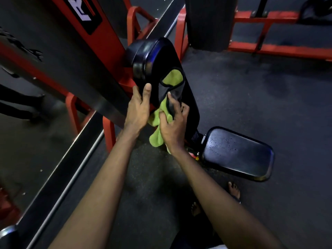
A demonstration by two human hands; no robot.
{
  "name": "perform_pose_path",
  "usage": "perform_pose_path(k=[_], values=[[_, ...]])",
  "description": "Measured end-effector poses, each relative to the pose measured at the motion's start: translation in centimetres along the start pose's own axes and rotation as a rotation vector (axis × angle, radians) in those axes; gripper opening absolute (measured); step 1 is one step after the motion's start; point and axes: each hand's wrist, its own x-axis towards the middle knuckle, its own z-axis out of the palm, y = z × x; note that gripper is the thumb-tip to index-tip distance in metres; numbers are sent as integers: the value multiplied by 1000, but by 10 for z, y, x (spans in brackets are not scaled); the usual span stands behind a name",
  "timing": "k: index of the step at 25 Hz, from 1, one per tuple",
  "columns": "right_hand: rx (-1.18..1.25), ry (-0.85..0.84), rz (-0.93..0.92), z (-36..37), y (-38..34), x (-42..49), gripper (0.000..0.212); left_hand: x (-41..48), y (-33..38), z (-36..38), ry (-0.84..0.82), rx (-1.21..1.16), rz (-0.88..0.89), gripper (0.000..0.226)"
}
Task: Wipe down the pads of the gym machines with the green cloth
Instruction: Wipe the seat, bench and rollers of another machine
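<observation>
Clutching green cloth (158, 139), right hand (173, 126) — left hand (137, 108) grips back pad (167, 54) — seat pad (237, 151) beside.

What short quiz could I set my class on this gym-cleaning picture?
1. True or false: the left hand holds the green cloth.
2. The right hand holds the cloth against: A the upright back pad; B the floor; C the red frame.
3. Which pad is no hand touching?
Key: 1 false, it grips the back pad's edge; 2 A; 3 the seat pad.
</observation>
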Motion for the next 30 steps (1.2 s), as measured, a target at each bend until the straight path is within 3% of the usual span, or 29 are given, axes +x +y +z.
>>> perform_pose_path(k=[3, 6, 11, 14, 19, 22, 27, 30], values=[[-49, 42, 153, -14, 39, 15, 55, -4, 1, 8, 25, 1, 16, 67], [-58, 49, 311, -23, 51, 33, 55, -3, -4, 19, 33, 53, 46, 72], [-54, -21, 18, -5, 17, 37, 58, -2, -11, 30, 83, -13, 73, 70], [-132, -15, -52, -7, 46, 40, 61, -5, -13, 36, 90, -21, 76, 71], [-112, -13, 332, -28, 118, 53, 48, -9, -32, 70, 81, -11, 15, 71], [-155, -70, 506, -39, 139, 63, 52, -12, -44, 88, 84, -56, -49, 63], [-187, -163, 265, -41, 139, 49, 60, -16, -51, 125, 187, -104, -127, 67], [-229, -258, 323, -56, 159, 63, 61, -17, -50, 145, 271, -116, -167, 84]])
